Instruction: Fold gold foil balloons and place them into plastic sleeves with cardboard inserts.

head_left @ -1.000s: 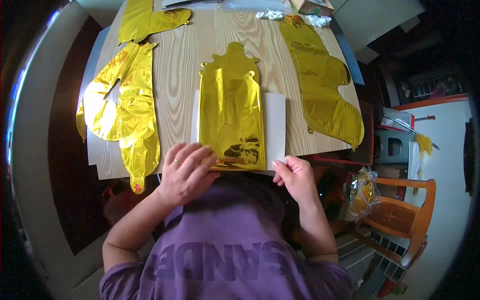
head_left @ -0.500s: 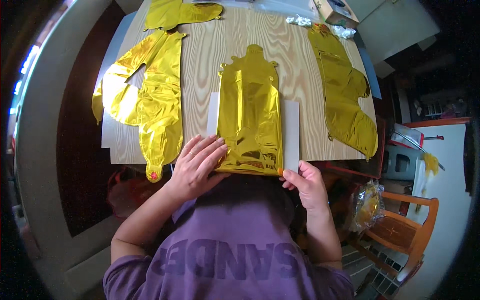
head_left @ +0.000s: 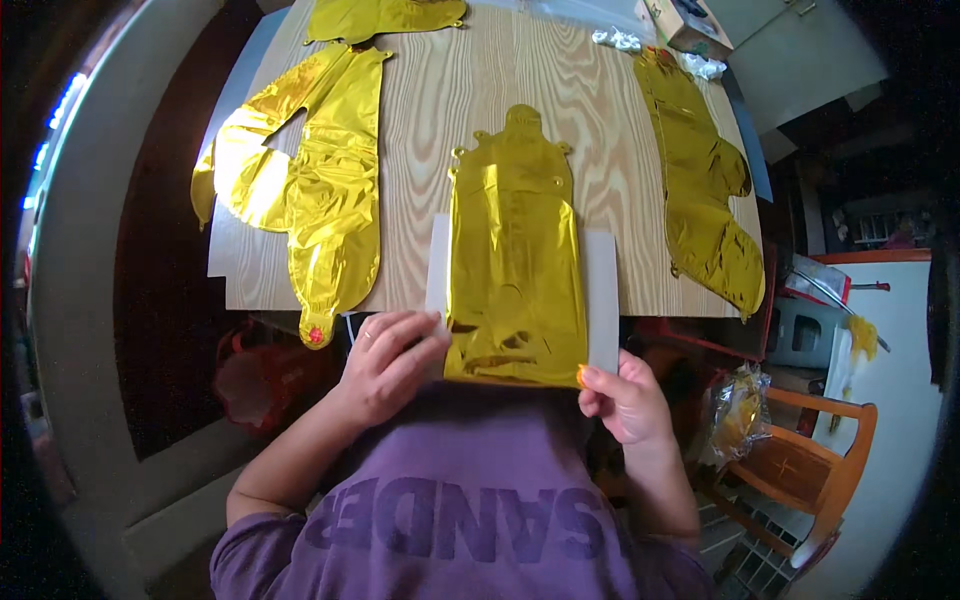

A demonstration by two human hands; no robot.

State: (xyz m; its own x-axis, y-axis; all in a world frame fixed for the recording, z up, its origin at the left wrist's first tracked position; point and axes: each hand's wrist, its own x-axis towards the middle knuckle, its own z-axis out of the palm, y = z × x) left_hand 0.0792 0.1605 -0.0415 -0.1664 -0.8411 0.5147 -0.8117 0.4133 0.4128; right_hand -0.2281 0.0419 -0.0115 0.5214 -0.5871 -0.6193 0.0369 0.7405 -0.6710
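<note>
A gold foil balloon (head_left: pixel 515 260) lies lengthwise on a stiff white board (head_left: pixel 602 290), whose edges show on both sides. Its rounded, tabbed end points away from me, and the near end overhangs the table edge above my lap. My left hand (head_left: pixel 390 365) is closed at the near left edge, fingers bent over it; its thumb is hidden. Thumb and fingers of my right hand (head_left: pixel 628 395) pinch the near right corner, where a small orange spot (head_left: pixel 582 376) shows at the thumb tip.
Other flat gold foil balloons lie on the wooden table (head_left: pixel 420 130): a looped one (head_left: pixel 340 170) left, one (head_left: pixel 700 180) right, another (head_left: pixel 385 15) far left. Crumpled white pieces (head_left: pixel 618 40) and a box (head_left: pixel 690 28) sit at the back. A wooden chair (head_left: pixel 800 450) stands right.
The balloon and board have slid toward me, further over the table edge. My left hand has drawn back from lying on the foil to its edge; my right hand keeps its pinch and moved nearer.
</note>
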